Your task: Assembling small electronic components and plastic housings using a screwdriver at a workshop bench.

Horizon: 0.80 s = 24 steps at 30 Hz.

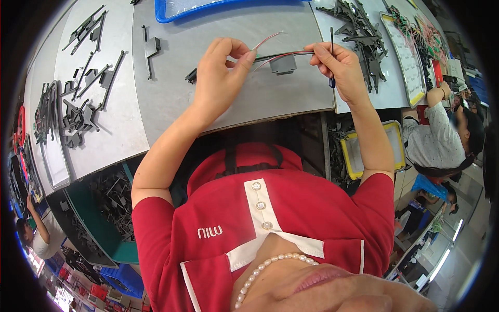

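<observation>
Wires (268,40), a thin red-and-white pair, are pinched between thumb and forefinger of the left hand (215,78), tip poking out toward 2 o'clock. The right hand (345,70) has thumb and fingers pressed together on one end of a long dark gray plastic bracket (283,66), plus a slim screwdriver (331,82) tucked in, shaft aimed at 12. That bracket's just past 12 in the view, over the gray worktable (280,99). Blue tray (179,18) near 12, bracket pile (371,62) between 1 and 2.
</observation>
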{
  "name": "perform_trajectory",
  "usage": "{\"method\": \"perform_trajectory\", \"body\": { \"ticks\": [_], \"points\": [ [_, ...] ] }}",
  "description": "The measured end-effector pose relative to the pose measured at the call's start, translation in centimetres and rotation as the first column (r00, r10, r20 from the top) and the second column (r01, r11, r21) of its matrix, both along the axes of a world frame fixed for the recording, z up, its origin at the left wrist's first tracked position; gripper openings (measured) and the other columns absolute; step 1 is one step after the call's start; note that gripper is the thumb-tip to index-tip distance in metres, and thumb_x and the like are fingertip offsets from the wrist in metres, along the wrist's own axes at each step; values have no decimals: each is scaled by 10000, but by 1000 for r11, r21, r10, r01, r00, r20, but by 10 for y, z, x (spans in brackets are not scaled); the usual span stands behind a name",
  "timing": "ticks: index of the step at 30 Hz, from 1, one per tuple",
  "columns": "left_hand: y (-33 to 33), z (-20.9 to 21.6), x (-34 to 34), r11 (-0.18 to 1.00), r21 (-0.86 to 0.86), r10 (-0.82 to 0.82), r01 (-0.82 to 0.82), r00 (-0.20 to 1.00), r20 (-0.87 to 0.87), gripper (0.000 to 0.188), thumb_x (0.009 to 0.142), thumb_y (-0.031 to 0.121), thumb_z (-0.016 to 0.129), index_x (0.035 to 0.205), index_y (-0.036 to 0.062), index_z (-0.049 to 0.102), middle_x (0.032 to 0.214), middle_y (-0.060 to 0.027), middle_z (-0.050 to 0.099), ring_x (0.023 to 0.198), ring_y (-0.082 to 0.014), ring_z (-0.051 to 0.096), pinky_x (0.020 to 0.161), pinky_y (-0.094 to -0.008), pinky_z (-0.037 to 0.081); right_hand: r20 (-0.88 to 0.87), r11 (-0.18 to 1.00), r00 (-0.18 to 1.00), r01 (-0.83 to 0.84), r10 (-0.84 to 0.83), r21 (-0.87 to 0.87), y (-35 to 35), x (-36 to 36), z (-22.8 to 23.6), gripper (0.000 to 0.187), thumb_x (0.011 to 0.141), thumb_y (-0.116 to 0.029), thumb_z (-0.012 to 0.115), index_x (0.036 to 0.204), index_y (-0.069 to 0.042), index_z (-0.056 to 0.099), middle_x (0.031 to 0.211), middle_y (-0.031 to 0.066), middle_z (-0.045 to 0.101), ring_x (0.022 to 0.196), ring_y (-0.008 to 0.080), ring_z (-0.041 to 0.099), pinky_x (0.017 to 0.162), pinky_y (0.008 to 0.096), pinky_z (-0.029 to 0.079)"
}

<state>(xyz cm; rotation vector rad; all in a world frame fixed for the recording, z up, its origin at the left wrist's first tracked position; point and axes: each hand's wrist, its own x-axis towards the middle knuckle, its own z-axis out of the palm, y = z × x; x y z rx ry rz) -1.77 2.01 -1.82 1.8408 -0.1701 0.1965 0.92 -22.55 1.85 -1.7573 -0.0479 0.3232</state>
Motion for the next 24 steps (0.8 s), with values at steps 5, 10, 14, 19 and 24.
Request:
{"method": "perform_trajectory", "body": {
  "ticks": [5, 10, 14, 19, 24],
  "points": [
    [-1, 2, -9, 833, 488, -47, -260, 846, 532, 103, 738, 120, 719, 817, 120, 653, 781, -2, 579, 759, -169, 547, 626, -307, 366, 170, 996, 985, 22, -8, -83, 10, -9, 2, 249, 909, -254, 602, 1001, -37, 682, 734, -1, 635, 606, 24, 454, 552, 177, 374],
    [-2, -10, -17, 815, 519, -45, -256, 867, 497, 104, 742, 102, 706, 840, 115, 675, 807, 17, 633, 686, -157, 569, 593, -295, 347, 310, 985, 950, 35, 20, -168, 15, -17, 4, 218, 907, -238, 602, 999, -60, 689, 720, 4, 641, 601, 41, 465, 556, 191, 388],
    [1, -15, -15, 864, 468, -62, -188, 882, 467, 93, 771, 82, 674, 863, 89, 677, 802, -22, 654, 646, -186, 579, 591, -300, 372, 300, 986, 953, 17, 34, -167, 14, -18, 3, 207, 905, -228, 606, 994, -61, 690, 717, 3, 640, 597, 43, 465, 556, 190, 389],
    [5, -13, -15, 912, 410, -141, 11, 947, 289, 90, 827, 85, 632, 908, 53, 654, 798, -84, 663, 665, -229, 612, 624, -326, 435, 293, 983, 954, -2, 56, -182, 12, -19, 1, 211, 926, -199, 583, 1030, -40, 676, 742, 7, 623, 611, 26, 445, 556, 165, 355],
    [4, -13, -20, 918, 393, -120, 53, 982, 147, 143, 831, 59, 630, 970, 51, 599, 831, -83, 674, 759, -211, 649, 704, -310, 467, 286, 988, 958, 12, 32, -153, 12, -20, 3, 204, 901, -227, 611, 997, -66, 691, 724, -3, 639, 604, 41, 475, 560, 185, 395]
  ]
}}
